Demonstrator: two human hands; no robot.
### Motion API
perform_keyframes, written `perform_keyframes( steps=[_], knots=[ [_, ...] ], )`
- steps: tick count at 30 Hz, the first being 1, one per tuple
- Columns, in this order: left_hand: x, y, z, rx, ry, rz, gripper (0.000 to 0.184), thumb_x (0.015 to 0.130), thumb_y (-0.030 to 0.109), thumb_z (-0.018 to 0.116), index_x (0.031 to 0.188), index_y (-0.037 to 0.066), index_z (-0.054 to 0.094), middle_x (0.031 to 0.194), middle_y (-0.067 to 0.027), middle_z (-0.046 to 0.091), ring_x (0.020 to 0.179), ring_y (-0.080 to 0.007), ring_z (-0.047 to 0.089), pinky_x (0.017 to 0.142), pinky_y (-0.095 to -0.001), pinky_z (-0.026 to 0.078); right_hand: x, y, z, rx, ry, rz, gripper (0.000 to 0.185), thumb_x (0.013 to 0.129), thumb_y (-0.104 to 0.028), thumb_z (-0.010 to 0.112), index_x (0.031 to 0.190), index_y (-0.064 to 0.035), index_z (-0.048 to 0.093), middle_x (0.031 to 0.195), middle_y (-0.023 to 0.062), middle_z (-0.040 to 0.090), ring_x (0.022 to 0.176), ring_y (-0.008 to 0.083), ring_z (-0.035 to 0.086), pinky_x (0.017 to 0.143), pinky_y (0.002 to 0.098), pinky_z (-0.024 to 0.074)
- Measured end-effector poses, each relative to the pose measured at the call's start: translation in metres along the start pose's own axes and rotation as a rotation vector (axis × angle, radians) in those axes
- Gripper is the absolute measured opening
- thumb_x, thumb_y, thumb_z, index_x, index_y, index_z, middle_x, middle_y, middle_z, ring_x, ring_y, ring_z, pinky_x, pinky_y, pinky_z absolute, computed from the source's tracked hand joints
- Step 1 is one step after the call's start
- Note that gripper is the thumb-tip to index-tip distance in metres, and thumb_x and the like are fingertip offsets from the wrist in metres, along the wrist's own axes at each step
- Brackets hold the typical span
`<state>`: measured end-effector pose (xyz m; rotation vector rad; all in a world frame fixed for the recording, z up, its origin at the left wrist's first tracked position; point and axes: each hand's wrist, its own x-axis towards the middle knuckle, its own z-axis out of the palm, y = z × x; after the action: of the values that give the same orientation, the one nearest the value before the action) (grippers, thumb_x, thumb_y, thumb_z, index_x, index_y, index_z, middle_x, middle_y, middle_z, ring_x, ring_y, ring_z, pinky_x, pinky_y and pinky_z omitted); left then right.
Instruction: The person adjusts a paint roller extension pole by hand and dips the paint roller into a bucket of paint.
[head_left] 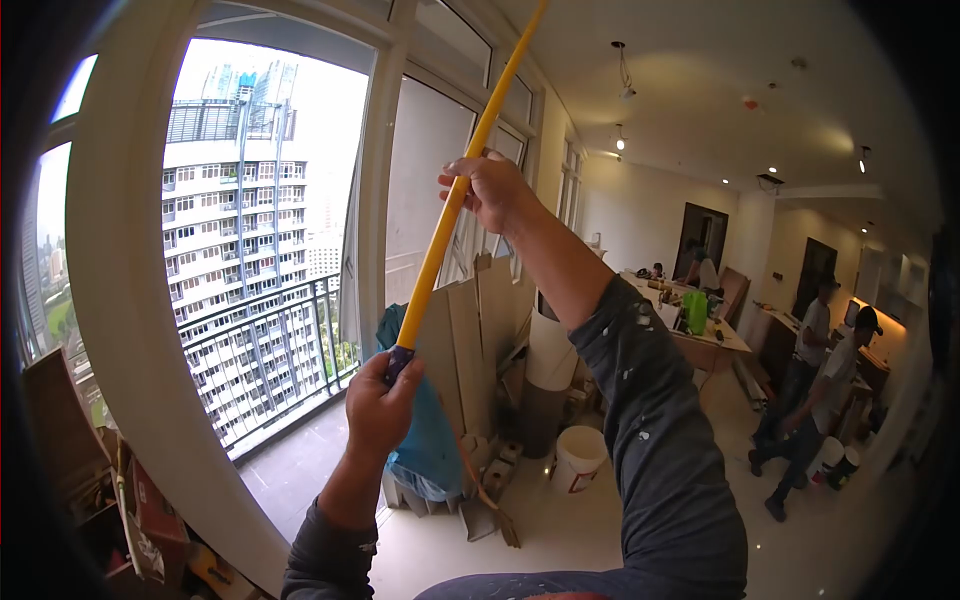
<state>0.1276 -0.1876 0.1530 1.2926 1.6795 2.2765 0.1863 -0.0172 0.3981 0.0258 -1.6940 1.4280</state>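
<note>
A long yellow pole (434,265) slants from the middle of the view up to the top edge, where its far end is out of sight. My left hand (380,405) is wrapped round its dark lower end, low in front of me. Higher up, my right hand (490,190) holds the yellow shaft with the arm stretched out, some fingers curled round it and partly hidden. Both dark sleeves carry pale specks.
Left are a window opening and balcony railing (270,345). Boards (455,335), a blue plastic bag (425,440) and a white bucket (579,458) stand ahead. Two people (825,385) walk at right; another is behind a cluttered table (700,350). Boxes and debris lie lower left.
</note>
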Motion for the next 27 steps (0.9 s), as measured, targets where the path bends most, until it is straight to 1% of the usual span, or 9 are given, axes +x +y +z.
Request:
perform_keyframes(
  steps=[3,9,12,13,16,17,21,24,27],
  knots=[
    [0.019,-0.015,0.021,-0.019,0.009,0.003,0.029,0.089,0.026,0.072,0.097,-0.001,0.067,0.069,0.0017,0.057,0.064,-0.0066,0.049,0.059,-0.0256,0.041,0.023,0.018,-0.024,0.006,-0.042,0.017,0.059,0.084,-0.005,0.069,0.132,0.005,0.036,0.112,0.0173,0.054,0.103,0.0262,0.06,0.091,0.0389,0.0554],
    [0.023,-0.028,0.032,-0.018,0.028,-0.004,0.029,0.089,0.026,0.072,0.099,-0.001,0.068,0.067,0.0024,0.057,0.061,-0.0058,0.048,0.057,-0.0247,0.04,0.029,0.031,-0.036,-0.044,-0.059,0.045,0.068,0.083,-0.007,0.07,0.137,0.0056,0.031,0.111,0.0171,0.054,0.105,0.0267,0.06,0.089,0.0417,0.0569],
    [0.007,-0.043,0.022,-0.088,0.017,-0.046,0.027,0.09,0.022,0.071,0.101,-0.002,0.068,0.067,0.0036,0.056,0.06,-0.0039,0.047,0.055,-0.0227,0.039,0.006,0.029,-0.027,-0.116,-0.081,0.07,0.046,0.084,-0.01,0.069,0.12,-0.0005,0.043,0.109,0.0132,0.057,0.101,0.0245,0.062,0.091,0.0425,0.0554],
    [0.0,-0.046,0.017,-0.118,0.015,-0.059,0.026,0.09,0.021,0.071,0.102,-0.002,0.067,0.068,0.004,0.056,0.061,-0.0034,0.047,0.056,-0.022,0.038,0.0,0.032,-0.025,-0.167,-0.091,0.07,0.057,0.085,-0.012,0.069,0.129,0.0004,0.037,0.112,0.0132,0.057,0.106,0.0252,0.061,0.092,0.0435,0.0542],
    [-0.025,-0.057,-0.002,-0.213,0.016,-0.085,0.025,0.091,0.017,0.071,0.105,-0.003,0.067,0.071,0.0047,0.057,0.063,-0.0023,0.047,0.057,-0.0202,0.038,-0.033,0.027,-0.005,-0.192,-0.162,0.064,0.069,0.084,-0.012,0.07,0.138,0.0016,0.029,0.116,0.014,0.056,0.111,0.0255,0.06,0.094,0.045,0.0527],
    [-0.033,-0.061,-0.007,-0.244,0.022,-0.082,0.024,0.091,0.016,0.071,0.105,-0.003,0.066,0.073,0.0047,0.057,0.064,-0.0024,0.047,0.057,-0.0199,0.038,-0.04,0.029,-0.001,-0.227,-0.201,0.059,0.079,0.084,-0.011,0.071,0.144,0.0035,0.022,0.121,0.0161,0.052,0.113,0.0278,0.06,0.094,0.0454,0.054],
    [-0.068,-0.071,-0.036,-0.281,0.036,-0.074,0.022,0.091,0.011,0.069,0.107,-0.003,0.066,0.075,0.0046,0.057,0.064,-0.0019,0.047,0.058,-0.0189,0.038,-0.068,0.033,0.02,-0.25,-0.27,0.026,0.085,0.084,-0.011,0.073,0.145,0.0057,0.016,0.127,0.0219,0.045,0.114,0.0336,0.058,0.092,0.0437,0.0577],
    [-0.093,-0.068,-0.059,-0.31,0.029,-0.082,0.018,0.092,0.008,0.067,0.106,-0.003,0.065,0.072,0.005,0.055,0.061,-0.0014,0.046,0.055,-0.0188,0.036,-0.092,0.034,0.041,-0.233,-0.331,0.013,0.087,0.085,-0.012,0.072,0.147,0.0053,0.013,0.129,0.0239,0.043,0.118,0.0339,0.057,0.092,0.0431,0.0578],
    [-0.12,-0.071,-0.079,-0.366,0.032,-0.089,0.019,0.091,0.005,0.065,0.108,-0.003,0.064,0.07,0.0046,0.055,0.058,-0.0017,0.045,0.053,-0.0193,0.036,-0.12,0.029,0.059,-0.283,-0.401,-0.023,0.095,0.085,-0.015,0.074,0.149,0.0048,0.006,0.132,0.026,0.041,0.121,0.035,0.056,0.098,0.0424,0.0543]
  ],
)
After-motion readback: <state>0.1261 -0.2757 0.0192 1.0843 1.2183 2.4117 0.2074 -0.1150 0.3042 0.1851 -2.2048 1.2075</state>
